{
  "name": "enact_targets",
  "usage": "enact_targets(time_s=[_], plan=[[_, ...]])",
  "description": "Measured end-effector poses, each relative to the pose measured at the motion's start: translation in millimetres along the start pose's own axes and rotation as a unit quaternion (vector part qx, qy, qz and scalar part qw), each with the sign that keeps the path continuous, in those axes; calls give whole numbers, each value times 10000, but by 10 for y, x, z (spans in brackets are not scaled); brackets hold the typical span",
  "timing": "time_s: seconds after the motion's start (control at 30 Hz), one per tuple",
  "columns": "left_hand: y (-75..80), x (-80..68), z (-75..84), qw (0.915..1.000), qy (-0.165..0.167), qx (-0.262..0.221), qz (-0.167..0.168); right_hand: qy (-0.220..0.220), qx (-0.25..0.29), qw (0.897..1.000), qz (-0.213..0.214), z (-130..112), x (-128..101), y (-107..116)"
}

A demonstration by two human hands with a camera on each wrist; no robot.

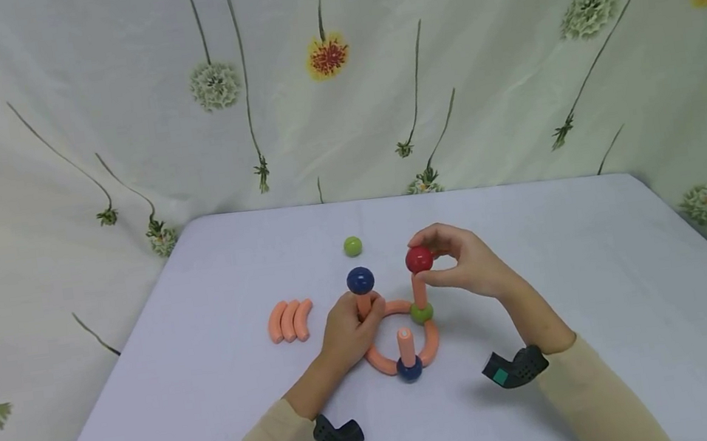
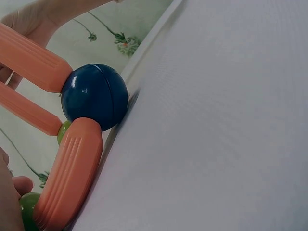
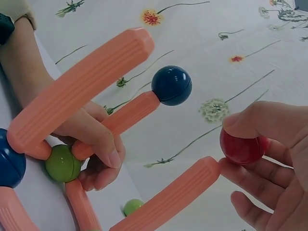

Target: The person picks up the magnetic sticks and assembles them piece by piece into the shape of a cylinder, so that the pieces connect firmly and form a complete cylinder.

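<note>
Right hand [image 1: 467, 265] pinching red ball [image 1: 419, 259] atop upright orange rod [image 1: 419, 291]; left hand [image 1: 351, 329] gripping neighbouring rod [image 1: 363, 305] under blue ball [image 1: 360, 280]. Best centred squarely, lowered gently, ring [image 1: 381, 360] kept steady.

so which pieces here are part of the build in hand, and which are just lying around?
In hand:
- red ball, pinched by right hand
- upright stick under it
- stick with blue ball, gripped by left hand
- orange ring base

Lying about:
- loose green ball
- three curved orange pieces
</note>
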State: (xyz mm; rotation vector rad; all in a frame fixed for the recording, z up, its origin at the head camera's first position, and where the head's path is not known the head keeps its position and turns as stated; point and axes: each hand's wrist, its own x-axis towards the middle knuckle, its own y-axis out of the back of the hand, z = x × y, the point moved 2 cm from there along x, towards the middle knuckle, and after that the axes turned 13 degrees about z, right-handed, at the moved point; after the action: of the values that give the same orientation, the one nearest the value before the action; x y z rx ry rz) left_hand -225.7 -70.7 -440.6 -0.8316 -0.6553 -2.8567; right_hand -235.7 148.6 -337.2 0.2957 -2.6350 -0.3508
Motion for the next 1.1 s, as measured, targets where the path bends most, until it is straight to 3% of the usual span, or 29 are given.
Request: enact_targets(time_s=[0.53,1.1], plan=[[-8,-7,-6,10000,77,46,26,-93,-304,9995,-71,61,-2,50],[-1,-13,-6,9999,116,68,13,58,-161,9996,-206,64,-13,11]])
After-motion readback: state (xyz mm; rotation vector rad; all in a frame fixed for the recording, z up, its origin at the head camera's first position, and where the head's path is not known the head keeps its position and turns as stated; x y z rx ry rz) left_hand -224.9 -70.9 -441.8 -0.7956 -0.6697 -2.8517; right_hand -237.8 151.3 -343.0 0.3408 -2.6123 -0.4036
